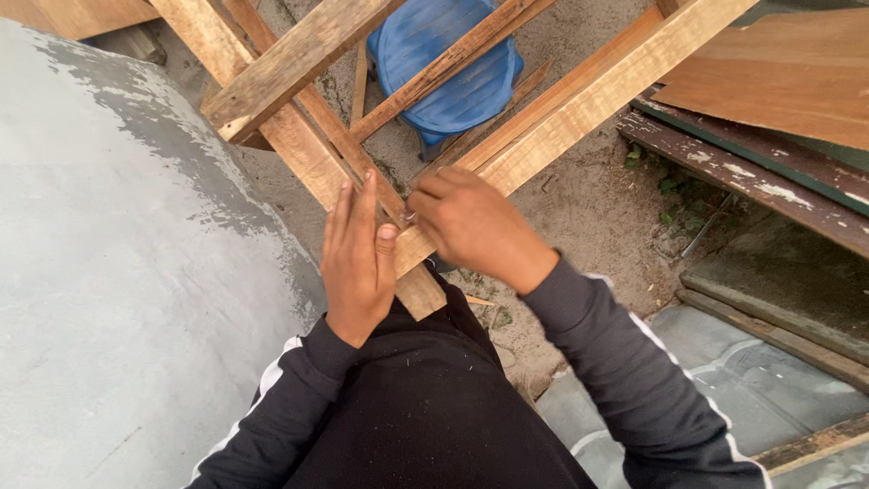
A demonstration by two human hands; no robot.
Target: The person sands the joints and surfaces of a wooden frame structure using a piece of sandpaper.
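A frame of rough wooden slats (579,100) crosses in front of me, its near end resting against my dark-clothed lap. My left hand (358,258) lies flat with fingers together on one slat (308,149), pressing it where two slats cross. My right hand (471,226) is closed at the same joint, its fingertips pinching a small pale object (409,217) that is too small to identify. Both arms wear dark sleeves with white stripes.
A blue plastic stool (453,63) stands on the sandy ground behind the slats. A grey painted surface (118,272) fills the left. Flat wooden boards (778,81) and weathered planks (742,172) lie at the right, with grey sheeting (724,362) below.
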